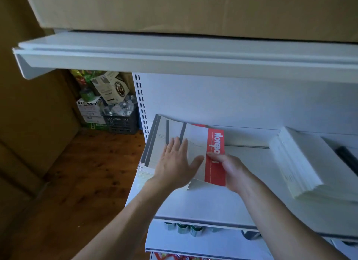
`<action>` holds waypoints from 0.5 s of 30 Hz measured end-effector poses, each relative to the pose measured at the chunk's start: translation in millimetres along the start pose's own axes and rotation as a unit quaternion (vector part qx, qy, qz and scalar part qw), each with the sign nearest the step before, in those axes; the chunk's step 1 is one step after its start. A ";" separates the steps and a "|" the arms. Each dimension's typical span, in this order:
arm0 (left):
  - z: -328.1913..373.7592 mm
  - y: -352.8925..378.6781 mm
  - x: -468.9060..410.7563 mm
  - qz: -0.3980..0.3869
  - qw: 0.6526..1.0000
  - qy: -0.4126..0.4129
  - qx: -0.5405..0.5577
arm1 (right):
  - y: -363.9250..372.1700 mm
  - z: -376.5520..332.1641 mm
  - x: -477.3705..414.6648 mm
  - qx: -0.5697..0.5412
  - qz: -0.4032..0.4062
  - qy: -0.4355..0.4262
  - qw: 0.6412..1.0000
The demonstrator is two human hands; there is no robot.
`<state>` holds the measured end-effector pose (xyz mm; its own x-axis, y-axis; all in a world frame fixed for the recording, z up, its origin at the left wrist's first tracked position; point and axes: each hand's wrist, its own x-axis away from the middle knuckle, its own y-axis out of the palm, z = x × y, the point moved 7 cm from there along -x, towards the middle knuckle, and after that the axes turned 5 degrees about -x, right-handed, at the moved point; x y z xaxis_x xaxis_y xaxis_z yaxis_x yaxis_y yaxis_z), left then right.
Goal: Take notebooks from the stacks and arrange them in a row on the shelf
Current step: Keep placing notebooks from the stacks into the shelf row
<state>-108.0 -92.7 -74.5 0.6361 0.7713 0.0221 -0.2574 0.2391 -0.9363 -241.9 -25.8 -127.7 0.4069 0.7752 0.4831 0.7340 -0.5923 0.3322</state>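
Notebooks (174, 129) lie fanned in an overlapping row at the left end of the white shelf (222, 205), with both hands on them. Nearest the camera, below the shelf's front edge, a lower tier shows a few green-topped items (190, 229), too blurred to identify. Two bare forearms reach up over that edge. The left hand (177, 164) lies flat on the pale covers, fingers straight and spread, thumb out to the right, pressing down and grasping nothing. Just beside it, the right hand (231, 170) pinches the right edge of the red-banded notebook (215, 174), thumb on the red band, the other fingers curled beneath. This notebook sits on top at the right end of the fan; grey spine strips of the others show to its left. Farther right on the same shelf, well apart from the hands, sits a tall stack of white notebooks (302, 163). Behind stands the white back panel with its slotted upright (142, 104). Above, an upper shelf (174, 54) carries a cardboard box (193, 10). Off to the left, on the wooden floor (87, 172), a dark crate (121, 122) holds clutter.
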 end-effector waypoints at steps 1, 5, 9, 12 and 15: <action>-0.2 -5.8 -2.8 0.012 0.998 -0.011 0.056 | -0.3 -1.6 0.3 -0.008 -0.009 -0.001 1.000; 3.4 -33.4 -5.9 0.102 0.949 -0.031 0.298 | 0.6 -16.5 10.0 -0.074 -0.053 -0.027 0.995; 14.0 -34.8 -9.8 0.089 0.882 -0.062 0.458 | -13.0 -41.9 28.4 -0.091 -0.070 -0.083 0.990; 40.0 -21.0 -15.7 0.041 0.836 -0.054 0.545 | -42.1 -59.7 45.9 -0.078 -0.036 -0.107 0.991; 74.3 -5.8 -20.9 0.031 0.788 -0.066 0.612 | -82.1 -76.9 66.1 -0.007 0.034 -0.138 0.990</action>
<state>-173.9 -66.3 -43.5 0.5348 0.8389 0.1008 -0.8444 0.5262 0.1003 -317.1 57.2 -60.7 0.5892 0.7630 0.2657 0.6934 -0.6463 0.3185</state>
